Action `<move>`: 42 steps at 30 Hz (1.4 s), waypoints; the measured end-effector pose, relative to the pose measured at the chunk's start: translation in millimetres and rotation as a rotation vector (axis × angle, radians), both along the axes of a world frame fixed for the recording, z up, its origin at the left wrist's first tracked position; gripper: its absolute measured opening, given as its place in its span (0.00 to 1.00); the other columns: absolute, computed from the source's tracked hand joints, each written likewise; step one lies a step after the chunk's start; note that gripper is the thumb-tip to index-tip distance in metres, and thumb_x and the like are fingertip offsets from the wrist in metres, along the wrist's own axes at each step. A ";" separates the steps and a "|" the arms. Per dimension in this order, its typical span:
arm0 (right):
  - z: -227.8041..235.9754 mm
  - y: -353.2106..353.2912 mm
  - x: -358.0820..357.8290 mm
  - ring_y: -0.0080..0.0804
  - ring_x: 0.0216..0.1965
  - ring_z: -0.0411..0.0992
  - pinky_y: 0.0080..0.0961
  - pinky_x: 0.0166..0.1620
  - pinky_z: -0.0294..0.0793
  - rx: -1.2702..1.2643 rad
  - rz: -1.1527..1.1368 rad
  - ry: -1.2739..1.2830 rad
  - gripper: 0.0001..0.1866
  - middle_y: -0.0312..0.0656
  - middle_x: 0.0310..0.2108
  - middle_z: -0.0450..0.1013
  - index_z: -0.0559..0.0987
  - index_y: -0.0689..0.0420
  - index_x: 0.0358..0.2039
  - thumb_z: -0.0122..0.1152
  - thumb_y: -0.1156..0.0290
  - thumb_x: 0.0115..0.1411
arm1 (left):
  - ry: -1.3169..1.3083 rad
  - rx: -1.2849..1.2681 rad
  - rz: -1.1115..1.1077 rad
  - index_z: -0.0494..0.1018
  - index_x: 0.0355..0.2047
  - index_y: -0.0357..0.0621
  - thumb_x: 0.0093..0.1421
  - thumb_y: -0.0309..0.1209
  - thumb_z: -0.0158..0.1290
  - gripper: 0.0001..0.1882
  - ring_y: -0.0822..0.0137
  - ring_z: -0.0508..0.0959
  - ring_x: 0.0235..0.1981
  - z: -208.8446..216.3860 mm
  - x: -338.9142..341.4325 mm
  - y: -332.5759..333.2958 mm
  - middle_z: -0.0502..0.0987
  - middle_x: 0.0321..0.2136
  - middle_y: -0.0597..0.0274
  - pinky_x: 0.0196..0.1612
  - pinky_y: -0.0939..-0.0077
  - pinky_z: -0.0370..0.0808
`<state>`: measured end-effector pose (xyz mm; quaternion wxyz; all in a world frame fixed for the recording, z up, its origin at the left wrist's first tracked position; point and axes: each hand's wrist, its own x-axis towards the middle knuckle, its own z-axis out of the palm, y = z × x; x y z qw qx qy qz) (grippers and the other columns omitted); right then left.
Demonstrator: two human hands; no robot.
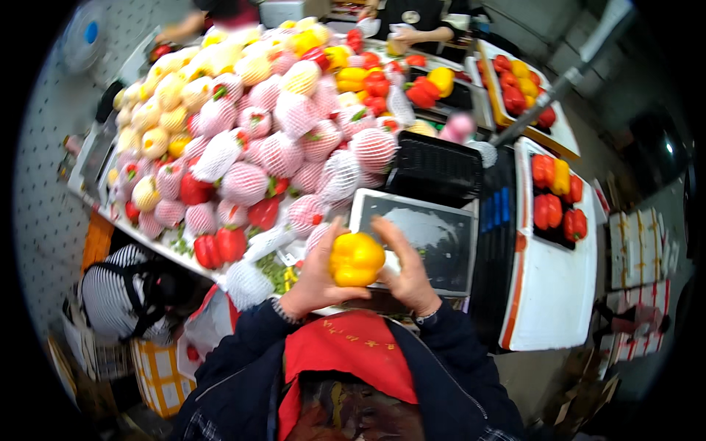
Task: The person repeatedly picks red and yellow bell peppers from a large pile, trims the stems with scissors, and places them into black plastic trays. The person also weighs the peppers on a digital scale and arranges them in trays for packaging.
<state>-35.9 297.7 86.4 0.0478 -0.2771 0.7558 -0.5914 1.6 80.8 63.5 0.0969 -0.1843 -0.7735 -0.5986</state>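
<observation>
A yellow bell pepper (356, 257) is in my left hand (315, 278), whose fingers and thumb curve round its left side and underneath. Close by on the pepper's right, my right hand (413, 276) has its thumb and fingers spread apart. Whether its thumb touches the pepper I cannot tell. Just beyond my hands lies a flat dark panel with a white rim (360, 209). To the left rises a big heap of bell peppers, many in pink foam nets (245, 184) and others in pale yellow ones (173, 90). Bare red peppers (220, 248) lie at its near edge.
Black plastic trays (435, 167) are stacked behind the panel. On the right, a white foam box (553, 283) carries a tray of red and yellow peppers (557, 195). A metal pole (544, 103) slants above it. Other people work across the table (419, 33) and at lower left (121, 294).
</observation>
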 end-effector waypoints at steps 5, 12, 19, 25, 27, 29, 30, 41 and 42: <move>29.1 24.2 13.6 0.47 0.66 0.63 0.35 0.67 0.58 0.067 0.143 -0.256 0.49 0.56 0.64 0.63 0.56 0.61 0.71 0.72 0.63 0.54 | -0.234 0.180 -0.154 0.49 0.73 0.40 0.61 0.45 0.51 0.44 0.60 0.74 0.49 5.9 -13.9 24.5 0.72 0.51 0.52 0.56 0.68 0.68; 52.8 81.3 36.4 0.49 0.64 0.66 0.34 0.65 0.63 0.113 -0.185 -0.129 0.51 0.58 0.64 0.63 0.56 0.61 0.71 0.75 0.63 0.52 | -0.276 0.170 -0.387 0.53 0.71 0.39 0.70 0.51 0.42 0.37 0.62 0.71 0.51 45.1 -47.6 91.5 0.70 0.51 0.52 0.58 0.73 0.65; 78.7 210.6 47.6 0.40 0.60 0.69 0.32 0.63 0.65 0.020 -0.648 0.012 0.47 0.53 0.60 0.69 0.60 0.59 0.69 0.73 0.65 0.52 | -0.048 -0.101 -0.497 0.63 0.63 0.40 0.58 0.30 0.63 0.34 0.59 0.80 0.44 71.7 -101.1 194.2 0.71 0.49 0.49 0.44 0.70 0.78; 86.1 333.7 8.8 0.42 0.55 0.73 0.33 0.58 0.72 0.122 -1.075 0.200 0.43 0.53 0.56 0.72 0.63 0.61 0.66 0.73 0.70 0.51 | 0.402 -0.330 -0.465 0.63 0.63 0.37 0.53 0.36 0.66 0.39 0.42 0.71 0.58 81.9 -144.5 308.9 0.67 0.58 0.43 0.59 0.59 0.71; 76.3 366.7 -9.4 0.46 0.57 0.71 0.36 0.59 0.70 0.235 -1.134 0.235 0.44 0.54 0.58 0.70 0.64 0.62 0.65 0.74 0.69 0.50 | 0.516 -0.346 -0.433 0.62 0.63 0.37 0.52 0.37 0.66 0.41 0.41 0.67 0.61 72.0 -160.5 355.8 0.65 0.61 0.41 0.62 0.57 0.67; 71.5 383.4 -34.1 0.49 0.58 0.70 0.39 0.60 0.69 0.311 -1.130 0.307 0.44 0.54 0.58 0.70 0.65 0.62 0.65 0.75 0.67 0.49 | 0.533 -0.405 -0.374 0.60 0.65 0.36 0.51 0.38 0.67 0.44 0.40 0.65 0.63 73.6 -171.6 388.1 0.64 0.61 0.40 0.64 0.54 0.64; 68.8 391.6 -42.3 0.51 0.58 0.69 0.40 0.61 0.68 0.361 -1.139 0.339 0.44 0.55 0.58 0.70 0.65 0.62 0.64 0.76 0.67 0.48 | 0.528 -0.421 -0.346 0.60 0.65 0.36 0.51 0.38 0.68 0.45 0.40 0.64 0.63 69.0 -177.1 405.7 0.64 0.62 0.40 0.64 0.54 0.64; 32.4 413.3 -89.1 0.55 0.67 0.57 0.61 0.69 0.47 1.188 -1.028 0.296 0.49 0.59 0.59 0.66 0.62 0.55 0.68 0.74 0.64 0.46 | 0.265 -0.389 -0.415 0.60 0.65 0.37 0.52 0.40 0.66 0.44 0.46 0.74 0.55 43.4 -210.3 431.8 0.67 0.59 0.48 0.53 0.60 0.75; 33.6 412.3 -89.2 0.56 0.68 0.56 0.61 0.70 0.45 1.177 -1.025 0.255 0.50 0.60 0.62 0.63 0.59 0.52 0.70 0.73 0.66 0.47 | 0.254 -0.388 -0.418 0.59 0.65 0.38 0.52 0.40 0.66 0.45 0.45 0.73 0.56 45.1 -210.2 431.4 0.66 0.60 0.47 0.54 0.59 0.75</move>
